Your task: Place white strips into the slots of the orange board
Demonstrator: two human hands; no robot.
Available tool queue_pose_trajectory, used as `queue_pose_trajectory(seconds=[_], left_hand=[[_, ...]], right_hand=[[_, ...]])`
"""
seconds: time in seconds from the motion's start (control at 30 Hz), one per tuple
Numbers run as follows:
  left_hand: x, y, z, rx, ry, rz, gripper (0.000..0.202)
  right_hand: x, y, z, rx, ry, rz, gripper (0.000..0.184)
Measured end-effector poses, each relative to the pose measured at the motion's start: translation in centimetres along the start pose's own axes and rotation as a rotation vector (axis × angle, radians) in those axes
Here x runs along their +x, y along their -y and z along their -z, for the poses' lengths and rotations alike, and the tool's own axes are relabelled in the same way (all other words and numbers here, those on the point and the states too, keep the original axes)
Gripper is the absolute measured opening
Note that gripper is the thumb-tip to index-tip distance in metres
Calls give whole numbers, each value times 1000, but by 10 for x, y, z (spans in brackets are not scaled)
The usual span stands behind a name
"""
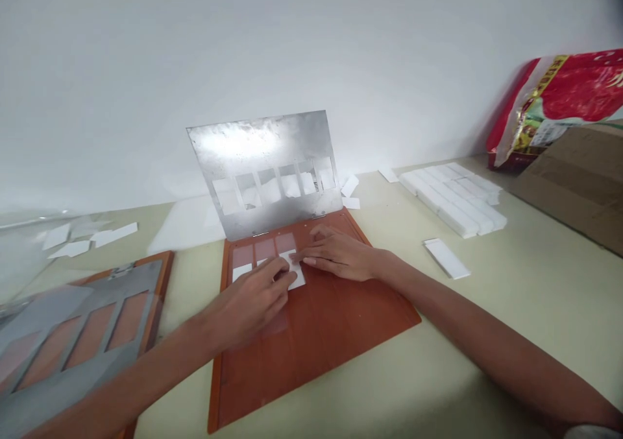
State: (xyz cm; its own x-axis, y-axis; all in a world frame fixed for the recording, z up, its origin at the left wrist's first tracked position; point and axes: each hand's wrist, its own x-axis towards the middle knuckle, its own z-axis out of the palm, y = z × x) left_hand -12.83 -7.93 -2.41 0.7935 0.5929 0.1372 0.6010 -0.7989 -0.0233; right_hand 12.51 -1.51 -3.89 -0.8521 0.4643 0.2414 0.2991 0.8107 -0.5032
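A: Principal item and location?

B: White rectangular card [298,279], one, partly covered by fingers. Lies flat on the reddish-brown board [335,335], between the left hand [257,296] and the right hand [338,255], at the fingertips of both.

A: Orientation?

B: Long axis running near to far; far end towards the hinged metal plate [292,137], which stands tilted up beyond both hands. That end leans slightly left.

A: State of hands?

B: Left: fingers bent, thumb close to forefinger, tips at the card; whether they pinch it, cannot tell. Right: fingers extended leftward, opened out, one fingertip at the card's far right side.

A: Adjacent stock?

B: Second white card [242,272], on the board, left of the left fingers. Pale pink rectangles [265,248], just beyond those fingers. Stacked white strips [452,199], well to the right of the right hand; a single white strip [446,259], nearer it.
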Motion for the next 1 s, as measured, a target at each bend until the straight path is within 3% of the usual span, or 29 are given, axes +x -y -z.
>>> queue_pose_trajectory(seconds=[0.13, 0.33, 0.67, 1.0], left_hand=[[7, 10, -1, -228, -82, 86, 20], [15, 18, -1, -491, -55, 357, 22], [24, 18, -5, -615, -106, 571, 13], [30, 11, 6, -744, -96, 706, 16]], right_hand=[[-3, -1, 0, 18, -14, -44, 42], [-5, 1, -1, 60, -28, -60, 37], [-8, -3, -5, 2, -50, -26, 39], [-9, -1, 1, 9, 51, 63, 34]])
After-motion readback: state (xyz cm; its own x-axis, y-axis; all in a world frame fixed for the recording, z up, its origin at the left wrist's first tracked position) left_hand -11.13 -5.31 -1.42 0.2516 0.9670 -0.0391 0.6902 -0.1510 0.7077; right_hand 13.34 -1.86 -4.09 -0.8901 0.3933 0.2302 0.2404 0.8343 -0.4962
